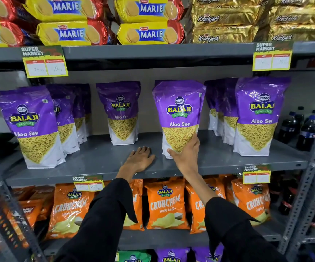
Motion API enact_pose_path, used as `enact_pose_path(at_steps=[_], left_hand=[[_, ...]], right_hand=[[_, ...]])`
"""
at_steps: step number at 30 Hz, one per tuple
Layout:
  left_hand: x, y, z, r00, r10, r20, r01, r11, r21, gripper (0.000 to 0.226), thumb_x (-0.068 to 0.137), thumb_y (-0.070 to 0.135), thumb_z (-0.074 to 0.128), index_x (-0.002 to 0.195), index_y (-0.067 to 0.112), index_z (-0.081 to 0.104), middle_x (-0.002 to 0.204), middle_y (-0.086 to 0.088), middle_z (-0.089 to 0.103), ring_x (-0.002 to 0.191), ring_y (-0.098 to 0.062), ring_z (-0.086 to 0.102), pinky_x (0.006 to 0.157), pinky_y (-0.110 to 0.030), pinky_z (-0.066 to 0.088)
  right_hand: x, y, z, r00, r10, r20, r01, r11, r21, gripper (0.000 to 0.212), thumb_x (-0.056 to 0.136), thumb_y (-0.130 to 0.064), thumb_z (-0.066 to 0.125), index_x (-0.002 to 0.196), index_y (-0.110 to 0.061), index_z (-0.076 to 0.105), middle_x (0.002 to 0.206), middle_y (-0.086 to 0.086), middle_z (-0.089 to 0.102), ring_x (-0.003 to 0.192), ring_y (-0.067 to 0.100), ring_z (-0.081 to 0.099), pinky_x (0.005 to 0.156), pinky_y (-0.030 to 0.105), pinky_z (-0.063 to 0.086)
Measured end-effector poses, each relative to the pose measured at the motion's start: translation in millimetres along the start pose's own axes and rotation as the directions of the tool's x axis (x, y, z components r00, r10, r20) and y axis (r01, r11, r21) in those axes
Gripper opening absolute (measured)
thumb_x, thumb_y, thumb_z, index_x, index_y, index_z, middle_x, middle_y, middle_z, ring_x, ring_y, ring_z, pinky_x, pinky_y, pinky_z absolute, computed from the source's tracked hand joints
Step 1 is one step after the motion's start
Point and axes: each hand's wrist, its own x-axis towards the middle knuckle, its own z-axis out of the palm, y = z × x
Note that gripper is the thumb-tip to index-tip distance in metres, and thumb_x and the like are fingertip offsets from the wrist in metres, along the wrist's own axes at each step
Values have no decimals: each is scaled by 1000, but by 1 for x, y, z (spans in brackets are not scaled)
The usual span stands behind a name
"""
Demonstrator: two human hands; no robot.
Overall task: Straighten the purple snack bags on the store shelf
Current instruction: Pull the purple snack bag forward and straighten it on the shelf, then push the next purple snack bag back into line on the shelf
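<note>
Purple Balaji Aloo Sev bags stand in rows on the grey middle shelf. My right hand grips the bottom of the centre-right bag, thumb across its front and fingers up its right side; the bag stands upright near the shelf's front. My left hand lies flat, palm down, on the bare shelf just left of that bag, holding nothing. A lone bag stands further back at centre. A left row starts with a tilted front bag. A right row is led by another bag.
Orange Crunchem bags fill the shelf below. Yellow Marie packs and gold Krackjack packs sit on the shelf above. Dark soda bottles stand at the far right. Price tags hang from the shelf edges.
</note>
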Motion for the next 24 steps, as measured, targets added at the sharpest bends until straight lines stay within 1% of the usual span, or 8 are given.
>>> enact_pose_path(at_steps=[5, 7, 9, 12, 15, 17, 20, 24], left_hand=[[-2, 0, -1, 1000, -5, -30, 3, 999, -48, 65, 105, 48, 25, 160, 15, 21, 170, -7, 16, 156, -25, 15, 125, -43, 13], [-6, -3, -1, 997, -35, -68, 27, 992, -119, 62, 106, 45, 28, 160, 17, 21, 170, -5, 17, 155, -26, 20, 124, -42, 16], [-13, -12, -2, 993, -45, -108, 28, 988, -155, 61, 106, 45, 30, 159, 17, 23, 170, -5, 17, 155, -27, 22, 124, -43, 17], [-27, -41, -7, 992, -39, -120, 27, 994, -107, 62, 106, 46, 28, 160, 16, 21, 170, -6, 16, 156, -27, 16, 125, -44, 11], [-39, -85, -20, 987, -96, -127, 86, 993, -82, 61, 106, 45, 24, 160, 16, 21, 170, -7, 16, 157, -24, 13, 126, -44, 7], [-46, -115, -28, 982, -134, -137, 124, 989, -81, 60, 107, 42, 24, 161, 16, 21, 170, -7, 16, 158, -23, 12, 127, -45, 7], [-53, -154, -35, 983, -121, -136, 115, 992, -50, 55, 107, 37, 27, 159, 19, 25, 169, -5, 20, 157, -25, 15, 126, -47, 10], [-52, -194, -39, 989, -93, -111, 95, 995, 9, 56, 107, 37, 27, 159, 15, 25, 169, -6, 18, 156, -28, 16, 126, -47, 12]], right_hand=[[-13, -3, -2, 1000, 8, -14, -8, 1000, -10, 127, 71, -45, 88, 158, -11, 3, 165, 21, 10, 153, 39, 22, 120, 53, 34], [-30, -9, -1, 981, -128, -145, 120, 991, -61, 108, 79, -50, 80, 156, -15, 14, 163, 16, 19, 148, 35, 33, 115, 49, 41], [-45, -18, 7, 925, -308, -224, 313, 950, -14, 73, 90, -44, 69, 148, -18, 31, 153, 7, 35, 138, 24, 44, 107, 39, 50], [-59, -40, 32, 900, -420, -117, 435, 883, 179, 43, 97, -32, 62, 134, -20, 45, 133, -2, 49, 121, 12, 53, 99, 27, 51], [-59, -70, 68, 926, -377, 3, 362, 892, 269, 40, 94, -27, 66, 130, -17, 51, 128, 0, 55, 113, 10, 56, 95, 34, 54], [-53, -89, 95, 944, -323, 67, 291, 910, 294, 44, 91, -22, 70, 129, -11, 53, 127, 7, 57, 112, 17, 56, 97, 38, 52], [-39, -113, 136, 958, -222, 180, 172, 950, 261, 57, 89, -20, 73, 137, -3, 47, 134, 18, 52, 126, 32, 52, 107, 40, 43], [-21, -135, 182, 981, -70, 182, 36, 982, 187, 79, 85, -22, 77, 146, 3, 36, 141, 26, 47, 136, 41, 41, 112, 42, 36]])
